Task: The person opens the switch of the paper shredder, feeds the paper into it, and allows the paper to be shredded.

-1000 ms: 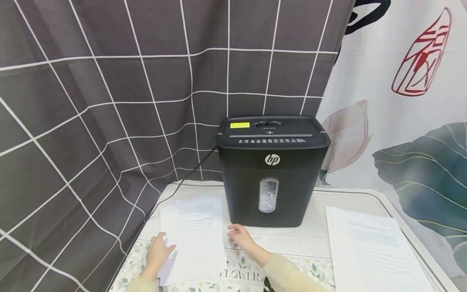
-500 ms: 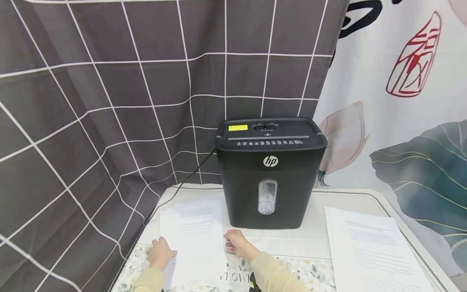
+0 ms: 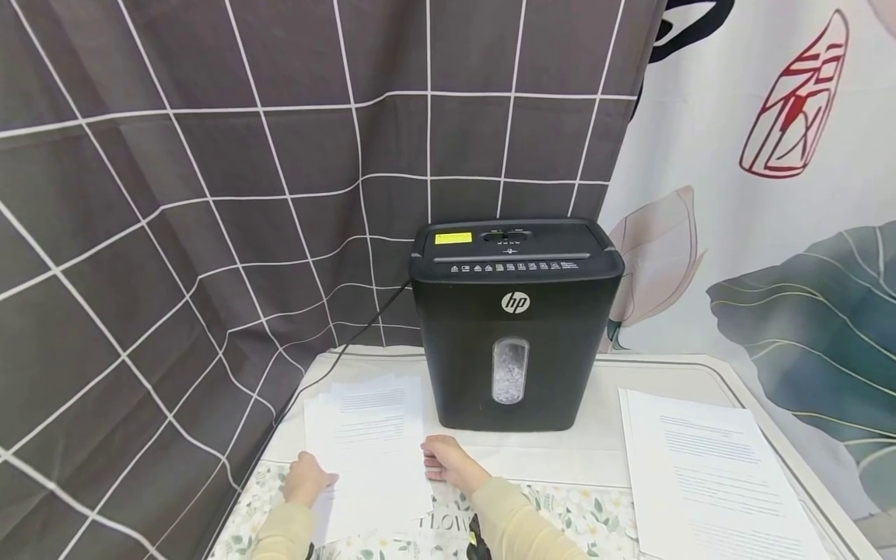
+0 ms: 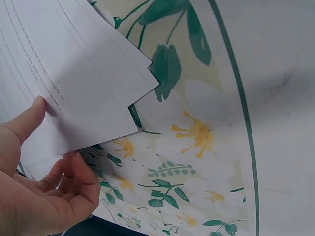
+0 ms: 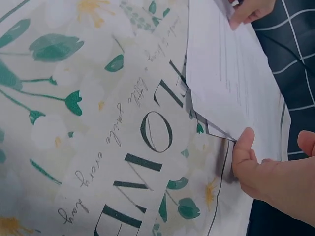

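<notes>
A loose stack of printed paper sheets (image 3: 378,459) lies on the table to the left of the shredder, its edges uneven. At its left edge, my left hand (image 3: 306,480) pinches the sheets; in the left wrist view the thumb (image 4: 34,115) lies on the top page and the curled fingers (image 4: 78,179) are at the edge. My right hand (image 3: 451,464) is at the opposite edge. In the right wrist view its fingertips (image 5: 244,142) touch the sheets' side, while the thumb (image 5: 306,141) stands apart from the paper.
A black HP paper shredder (image 3: 518,342) stands behind the hands, with paper scraps showing in its window (image 3: 510,372). Its power cord (image 3: 350,342) runs left past the sheets. A second paper stack (image 3: 714,474) lies at the right. A grey checked curtain (image 3: 294,155) hangs behind.
My right hand has moved left and slightly nearer, right up to the stack's edge. My left hand stays at the left edge, and the lower sheets stick out less there.
</notes>
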Tool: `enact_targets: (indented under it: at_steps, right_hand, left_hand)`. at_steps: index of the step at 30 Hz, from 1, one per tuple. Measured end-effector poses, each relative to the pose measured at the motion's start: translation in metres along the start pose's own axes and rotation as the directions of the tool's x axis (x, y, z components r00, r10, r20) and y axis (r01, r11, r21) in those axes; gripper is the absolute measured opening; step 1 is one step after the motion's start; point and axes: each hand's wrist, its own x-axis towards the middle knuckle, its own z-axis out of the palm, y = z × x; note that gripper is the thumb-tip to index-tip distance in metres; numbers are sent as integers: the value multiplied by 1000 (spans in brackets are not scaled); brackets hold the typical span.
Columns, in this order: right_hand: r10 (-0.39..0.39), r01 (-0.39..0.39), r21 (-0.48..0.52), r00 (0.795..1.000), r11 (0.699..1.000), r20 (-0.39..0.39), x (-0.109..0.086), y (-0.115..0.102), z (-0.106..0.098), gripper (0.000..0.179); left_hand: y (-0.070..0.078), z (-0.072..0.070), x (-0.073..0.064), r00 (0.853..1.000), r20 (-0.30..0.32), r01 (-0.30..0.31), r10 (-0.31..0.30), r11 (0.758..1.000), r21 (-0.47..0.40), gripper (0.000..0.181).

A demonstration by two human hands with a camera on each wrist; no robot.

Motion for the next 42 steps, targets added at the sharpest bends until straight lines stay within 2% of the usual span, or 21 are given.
enact_targets:
  at_steps: [8, 11, 15, 17, 20, 22, 27, 29, 32, 39, 42]
  right_hand:
    - [-16, 15, -84, 1000, 996, -15, 3, 2, 0, 49]
    - [-45, 43, -97, 999, 994, -15, 5, 2, 0, 48]
    - [-80, 80, -51, 997, 995, 2, 4, 2, 0, 49]
    - [-82, 83, -33, 997, 996, 14, 3, 3, 1, 47]
    - [-65, 67, -59, 998, 996, 27, 1, 6, 3, 38]
    - [-52, 55, -105, 998, 993, 28, 0, 8, 3, 31]
    - [-46, 44, -209, 999, 977, -2, -3, 10, 1, 18]
    - [-49, 44, -236, 999, 971, -16, -5, 10, 0, 10]
    - [-72, 62, -253, 997, 965, -27, -7, 9, -2, 16]
    - [-129, 114, -235, 990, 965, -50, 1, 8, -3, 29]
    - [-145, 127, -241, 988, 962, -60, 1, 2, -3, 30]
  left_hand:
    - [0, -3, -2, 1000, -15, -17, 17, 999, 30, 86]
    - [0, -3, -1, 1000, -3, -13, 13, 999, 53, 74]
    - [0, -4, -1, 1000, 22, -17, 16, 998, 67, 55]
    - [-1, -4, -1, 999, 35, -20, 18, 997, 68, 54]
    - [-2, -4, -2, 999, 47, -25, 23, 999, 44, 58]
    - [-3, -4, -2, 998, 56, -44, 43, 999, 25, 60]
    - [-5, -8, -8, 985, 69, -158, 155, 987, 41, 56]
    - [-3, -8, -11, 981, 66, -185, 182, 982, 44, 53]
    - [-6, -8, -12, 978, 56, -201, 201, 980, -7, 51]
    - [-27, -6, -6, 972, 63, -216, 226, 967, -136, 55]
    - [-32, -8, -4, 972, 85, -196, 220, 955, -224, 44]
